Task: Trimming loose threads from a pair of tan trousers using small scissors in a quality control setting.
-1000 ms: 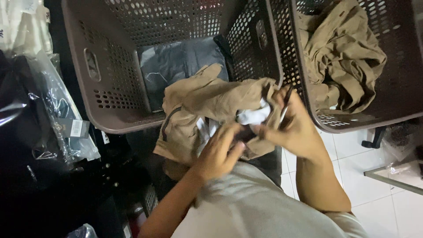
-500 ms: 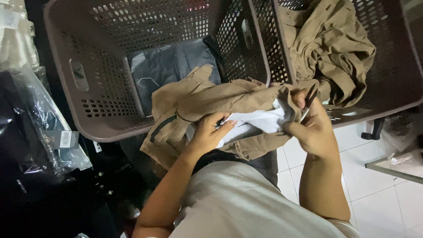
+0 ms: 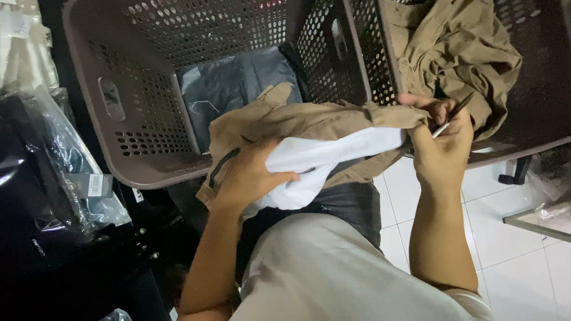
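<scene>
White tiled floor point(image 3: 476, 232); perforated plastic baskets point(image 3: 148, 89). Left hand point(image 3: 250, 175) and right hand point(image 3: 443, 145) grip limp khaki garment point(image 3: 309, 122), white lining point(image 3: 321, 157).

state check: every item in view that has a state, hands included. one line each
left hand: gripping the white lining
white lining: pulled out of the tan garment, exposed
tan garment: stretched between both hands, crumpled
right hand: pinching garment edge, holding a thin dark tool
thin dark tool: held between fingers, tip up
left basket: holds a dark grey bag
right basket: holds crumpled tan clothes
</scene>
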